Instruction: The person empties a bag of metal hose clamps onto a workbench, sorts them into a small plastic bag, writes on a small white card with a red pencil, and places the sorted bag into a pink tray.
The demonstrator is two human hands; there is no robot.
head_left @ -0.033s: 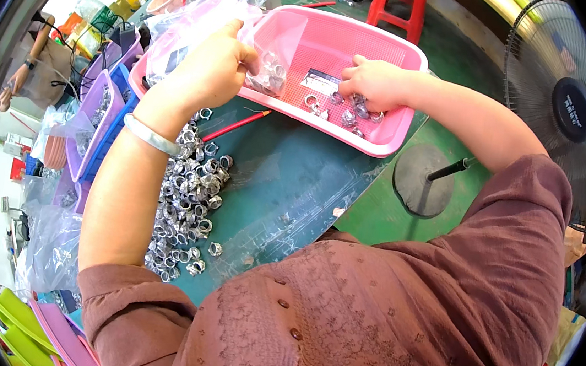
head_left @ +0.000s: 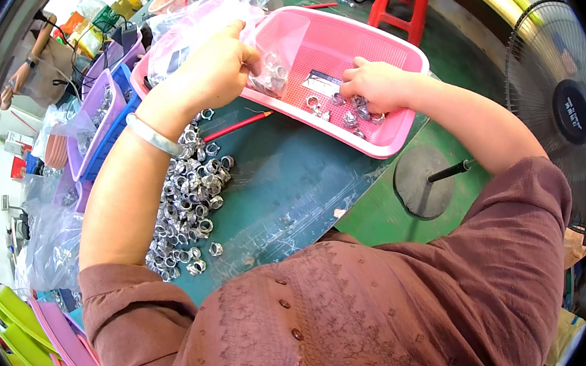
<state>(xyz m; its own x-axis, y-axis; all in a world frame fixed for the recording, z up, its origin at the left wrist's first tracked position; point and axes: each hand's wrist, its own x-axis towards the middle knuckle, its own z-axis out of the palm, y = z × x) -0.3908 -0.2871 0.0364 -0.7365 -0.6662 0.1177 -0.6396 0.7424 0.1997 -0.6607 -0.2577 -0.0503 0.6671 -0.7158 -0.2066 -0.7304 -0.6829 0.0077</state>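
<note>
My left hand is closed on the edge of a clear plastic bag, which hangs over the left part of a pink basket. Several silver rings show through the bag's lower end. Inside the basket, my right hand has its fingers curled down around some silver rings; the fingertips are partly hidden. Loose rings lie beside it on the basket floor, near a small white-and-black label. A large heap of silver rings lies on the table below my left forearm.
A red pen lies between heap and basket. Purple and blue bins stand at the left. On the right are a round black base with a rod and a fan. A red stool stands behind; another person's arm shows far left.
</note>
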